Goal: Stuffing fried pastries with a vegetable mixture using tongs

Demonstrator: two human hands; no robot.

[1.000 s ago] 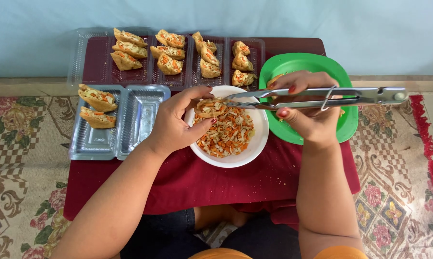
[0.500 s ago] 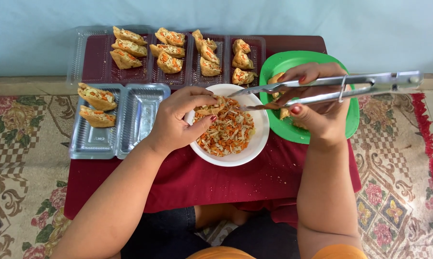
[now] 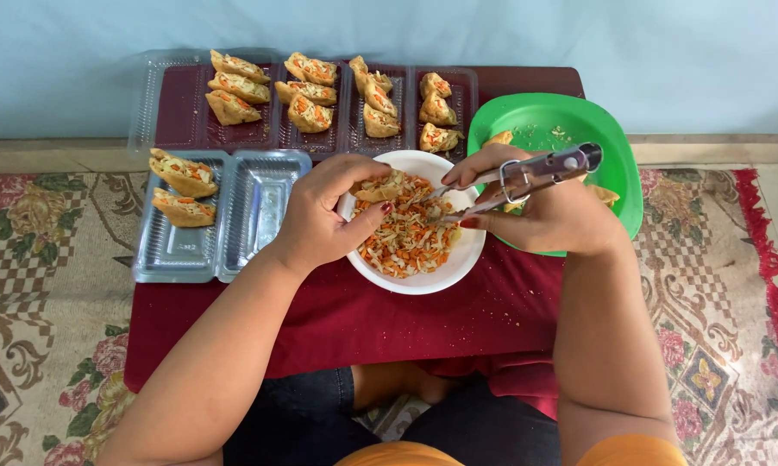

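Observation:
My left hand holds a fried tofu pocket over the left rim of a white bowl of shredded vegetable filling. My right hand grips metal tongs, their tips down in the filling at the bowl's upper right. A green plate with a few unfilled tofu pieces lies under and behind my right hand.
Two clear plastic trays at the back of the dark red table hold several filled tofu pockets. A nearer clear tray at left holds two filled pieces. Patterned carpet surrounds the low table; a pale wall stands behind.
My right hand has swung the tongs from lying level above the plate to pointing down into the bowl's filling. My left hand stays at the bowl with the tofu pocket.

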